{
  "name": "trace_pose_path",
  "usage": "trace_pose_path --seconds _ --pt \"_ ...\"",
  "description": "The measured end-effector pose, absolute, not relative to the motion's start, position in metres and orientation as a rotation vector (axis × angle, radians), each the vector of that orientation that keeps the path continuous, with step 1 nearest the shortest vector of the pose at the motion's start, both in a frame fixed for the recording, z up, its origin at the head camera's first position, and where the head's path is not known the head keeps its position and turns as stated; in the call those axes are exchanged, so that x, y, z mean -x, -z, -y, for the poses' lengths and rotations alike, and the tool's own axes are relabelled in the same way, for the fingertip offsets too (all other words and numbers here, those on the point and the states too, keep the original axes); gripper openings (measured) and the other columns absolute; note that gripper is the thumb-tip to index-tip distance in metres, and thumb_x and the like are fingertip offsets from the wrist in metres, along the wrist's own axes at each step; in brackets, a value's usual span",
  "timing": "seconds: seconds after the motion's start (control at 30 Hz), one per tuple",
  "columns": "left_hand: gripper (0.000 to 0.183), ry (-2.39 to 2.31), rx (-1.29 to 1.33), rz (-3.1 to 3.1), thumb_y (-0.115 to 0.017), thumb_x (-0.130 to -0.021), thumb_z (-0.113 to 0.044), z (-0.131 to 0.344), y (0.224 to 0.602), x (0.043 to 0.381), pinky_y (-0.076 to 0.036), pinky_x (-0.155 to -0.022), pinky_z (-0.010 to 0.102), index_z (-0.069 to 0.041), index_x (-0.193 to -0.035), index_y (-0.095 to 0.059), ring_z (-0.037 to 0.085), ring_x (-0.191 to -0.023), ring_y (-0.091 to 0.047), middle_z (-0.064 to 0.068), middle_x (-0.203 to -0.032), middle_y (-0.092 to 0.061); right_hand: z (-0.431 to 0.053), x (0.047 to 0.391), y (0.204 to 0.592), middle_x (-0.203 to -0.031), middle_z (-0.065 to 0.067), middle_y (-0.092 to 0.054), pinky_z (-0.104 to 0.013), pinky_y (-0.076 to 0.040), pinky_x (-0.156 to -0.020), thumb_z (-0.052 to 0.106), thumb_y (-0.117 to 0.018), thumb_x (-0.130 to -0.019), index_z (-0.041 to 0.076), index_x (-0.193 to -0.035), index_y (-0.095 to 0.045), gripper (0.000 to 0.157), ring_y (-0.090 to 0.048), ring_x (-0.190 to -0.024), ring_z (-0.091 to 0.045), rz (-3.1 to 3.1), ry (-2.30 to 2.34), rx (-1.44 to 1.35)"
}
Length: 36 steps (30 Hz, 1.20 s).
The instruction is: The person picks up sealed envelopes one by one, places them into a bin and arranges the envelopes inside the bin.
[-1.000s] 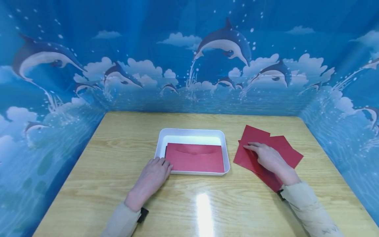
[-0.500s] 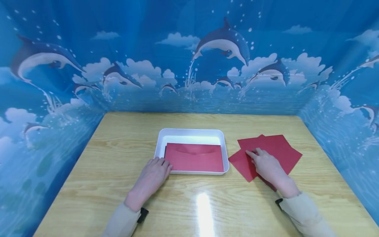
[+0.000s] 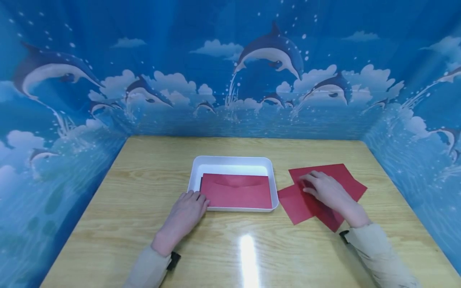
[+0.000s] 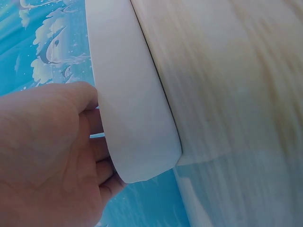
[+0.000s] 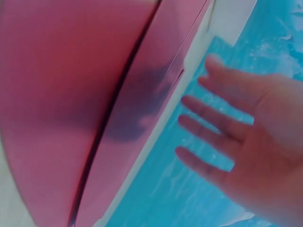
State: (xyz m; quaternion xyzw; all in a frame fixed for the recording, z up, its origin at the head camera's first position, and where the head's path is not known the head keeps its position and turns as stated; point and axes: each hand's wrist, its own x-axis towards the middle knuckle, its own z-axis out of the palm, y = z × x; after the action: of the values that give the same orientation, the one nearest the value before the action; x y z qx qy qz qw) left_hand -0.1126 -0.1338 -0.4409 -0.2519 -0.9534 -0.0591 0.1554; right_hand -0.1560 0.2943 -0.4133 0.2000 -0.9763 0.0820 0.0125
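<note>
My left hand [image 3: 190,210] holds the near left corner of a white tray [image 3: 234,161], its fingers bent over the rim. In the left wrist view the tray's outer wall [image 4: 130,94] hides the ends of those fingers. A red envelope [image 3: 235,196] with a curved flap line lies flat in the tray. Over on the right, several red envelopes [image 3: 338,172] are fanned out and overlapping. My right hand [image 3: 325,192] hovers close above them, fingers spread and loosely bent, holding nothing. Its shadow falls on a red envelope [image 5: 52,94] in the right wrist view.
A wooden table [image 3: 144,176] carries everything. A blue curtain printed with dolphins [image 3: 223,72] encloses its back and sides. One loose envelope [image 3: 293,204] reaches out to the tray's right edge. Light reflects off the table [image 3: 248,256] in front.
My right hand slid an envelope from the top of the fan toward the near left, then let go and lifted off. The left hand and the tray stay still.
</note>
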Motion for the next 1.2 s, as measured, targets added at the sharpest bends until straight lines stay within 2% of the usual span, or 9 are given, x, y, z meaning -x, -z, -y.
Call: trace_pose_path --seconds 0.13,0.3,0.53,0.73,0.9,1.1,1.2 --pt "0.024 0.164 0.723 2.734 -0.066 -0.1 -0.023 0.134 0.442 0.112 -0.042 -0.065 0.033 -0.008 -0.081 -0.061 0.022 -0.071 -0.049 0.004 -0.078 -0.061 -0.297 0.169 0.415 -0.117 -0.016 -0.064 -0.053 -0.053 -0.091 0.02 -0.086 -0.082 0.003 -0.125 -0.067 0.05 -0.06 -0.109 -0.036 3.136 -0.331 -0.666" --pt "0.024 0.163 0.725 2.738 -0.065 -0.1 -0.023 0.134 0.442 0.112 -0.042 -0.065 0.033 -0.008 -0.082 -0.062 0.021 -0.071 -0.049 0.004 -0.079 -0.061 -0.295 0.175 0.419 -0.111 -0.013 -0.06 -0.051 -0.053 -0.09 0.025 -0.09 -0.076 0.002 -0.116 -0.067 0.051 -0.057 -0.106 -0.033 3.212 -0.335 -0.641" --pt "0.024 0.171 0.719 2.754 -0.064 -0.1 -0.023 0.134 0.441 0.113 -0.041 -0.065 0.032 -0.008 -0.082 -0.062 0.021 -0.071 -0.048 0.004 -0.079 -0.06 -0.3 0.173 0.421 -0.092 -0.004 -0.055 -0.039 -0.048 -0.076 0.032 -0.089 -0.077 0.004 -0.099 -0.059 0.047 -0.051 -0.087 -0.021 3.249 -0.358 -0.636" --pt "0.023 0.175 0.715 2.776 -0.063 -0.101 -0.024 0.133 0.44 0.113 -0.041 -0.065 0.032 -0.008 -0.084 -0.063 0.021 -0.072 -0.048 0.004 -0.081 -0.061 -0.309 0.166 0.421 -0.091 -0.003 -0.057 -0.034 -0.048 -0.07 0.038 -0.086 -0.08 0.005 -0.104 -0.058 0.049 -0.052 -0.084 -0.018 3.221 -0.54 -0.548" --pt "0.023 0.175 0.709 2.776 -0.063 -0.101 -0.024 0.134 0.439 0.113 -0.042 -0.066 0.033 -0.008 -0.084 -0.062 0.022 -0.072 -0.049 0.005 -0.081 -0.062 -0.313 0.161 0.423 -0.095 -0.004 -0.059 -0.036 -0.052 -0.071 0.03 -0.085 -0.083 0.003 -0.112 -0.064 0.044 -0.056 -0.083 -0.016 3.104 -0.524 -0.596" --pt "0.023 0.176 0.708 2.775 -0.063 -0.101 -0.024 0.134 0.439 0.114 -0.042 -0.066 0.033 -0.008 -0.085 -0.063 0.022 -0.073 -0.049 0.005 -0.082 -0.062 -0.312 0.161 0.423 -0.095 -0.001 -0.065 -0.041 -0.055 -0.078 0.013 -0.077 -0.09 0.009 -0.107 -0.066 0.02 -0.061 -0.084 -0.016 3.012 -0.533 -0.616" --pt "0.023 0.173 0.707 2.783 -0.063 -0.101 -0.024 0.134 0.44 0.114 -0.043 -0.067 0.033 -0.008 -0.086 -0.063 0.022 -0.073 -0.049 0.005 -0.083 -0.063 -0.31 0.159 0.423 -0.096 -0.003 -0.066 -0.046 -0.055 -0.081 0.008 -0.074 -0.092 0.01 -0.107 -0.064 0.018 -0.063 -0.088 -0.021 2.955 -0.553 -0.596"
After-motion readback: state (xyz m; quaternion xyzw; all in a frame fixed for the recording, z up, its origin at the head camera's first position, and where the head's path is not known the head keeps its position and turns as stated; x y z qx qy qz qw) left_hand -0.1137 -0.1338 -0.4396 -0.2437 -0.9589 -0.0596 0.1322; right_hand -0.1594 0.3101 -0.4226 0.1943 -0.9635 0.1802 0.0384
